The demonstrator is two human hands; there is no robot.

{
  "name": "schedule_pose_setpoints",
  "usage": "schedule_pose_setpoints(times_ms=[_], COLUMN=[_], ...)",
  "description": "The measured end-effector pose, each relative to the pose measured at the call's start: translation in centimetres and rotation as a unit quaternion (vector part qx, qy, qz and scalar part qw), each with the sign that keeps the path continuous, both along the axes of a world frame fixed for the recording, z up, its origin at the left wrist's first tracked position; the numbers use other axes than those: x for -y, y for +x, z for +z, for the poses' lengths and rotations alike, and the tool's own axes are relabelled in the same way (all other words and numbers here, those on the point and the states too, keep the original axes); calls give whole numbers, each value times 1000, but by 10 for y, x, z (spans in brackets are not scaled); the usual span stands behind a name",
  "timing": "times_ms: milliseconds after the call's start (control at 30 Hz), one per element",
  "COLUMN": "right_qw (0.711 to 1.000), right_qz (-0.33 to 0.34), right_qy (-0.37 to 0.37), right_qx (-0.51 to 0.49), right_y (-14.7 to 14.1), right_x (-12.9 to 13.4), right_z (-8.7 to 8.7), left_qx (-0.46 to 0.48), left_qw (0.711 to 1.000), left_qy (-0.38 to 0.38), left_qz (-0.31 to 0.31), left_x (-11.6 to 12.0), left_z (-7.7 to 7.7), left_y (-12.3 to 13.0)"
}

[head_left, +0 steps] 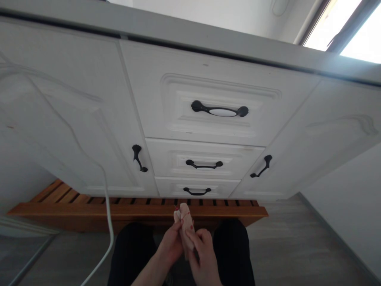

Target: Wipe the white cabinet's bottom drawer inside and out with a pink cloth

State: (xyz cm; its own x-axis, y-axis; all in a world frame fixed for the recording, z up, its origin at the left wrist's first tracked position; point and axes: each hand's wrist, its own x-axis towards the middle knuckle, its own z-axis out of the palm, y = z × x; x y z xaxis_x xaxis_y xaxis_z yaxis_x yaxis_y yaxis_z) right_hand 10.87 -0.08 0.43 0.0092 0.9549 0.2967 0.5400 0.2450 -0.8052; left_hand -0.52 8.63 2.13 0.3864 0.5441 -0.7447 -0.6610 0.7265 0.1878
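White cabinet beyond slatted wood

A wooden bench stands low above the grey wood-pattern floor. Its top consists of parallel slats behind a solid front rail. The slats meet the lower edge of the white cabinet; whether the cabinet bears on them cannot be determined.

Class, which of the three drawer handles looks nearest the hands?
The lowest handle, on the bottom drawer; the middle handle and top handle sit higher, farther away.
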Motion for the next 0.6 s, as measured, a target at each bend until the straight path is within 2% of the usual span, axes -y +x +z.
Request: schedule_pose_setpoints(times_ms=[100,167,300,400,533,600], right_qw=[999,999,995,991,984,980], right_qz=[-26,-40,-21,-8,10,18], right_qy=[-13,7,80,73,47,59], right_qx=[-26,-16,62,113,170,191], right_y=[9,11,6,1,1,1], right_x=[2,2,1,-2,-4,-5], right_z=[-1,1,7,9,5,1], left_qx=[18,28,33,28,58,28], left_qw=[1000,999,999,1000,998,998], left_qy=[-4,-4,-11,-13,38,64], left_qz=[-26,-28,-19,-3,4,1], left_x=[-1,-2,-3,-4,-4,-2], left_z=[7,11,13,14,16,17], left_y=[-1,-1,1,0,-4,-4])
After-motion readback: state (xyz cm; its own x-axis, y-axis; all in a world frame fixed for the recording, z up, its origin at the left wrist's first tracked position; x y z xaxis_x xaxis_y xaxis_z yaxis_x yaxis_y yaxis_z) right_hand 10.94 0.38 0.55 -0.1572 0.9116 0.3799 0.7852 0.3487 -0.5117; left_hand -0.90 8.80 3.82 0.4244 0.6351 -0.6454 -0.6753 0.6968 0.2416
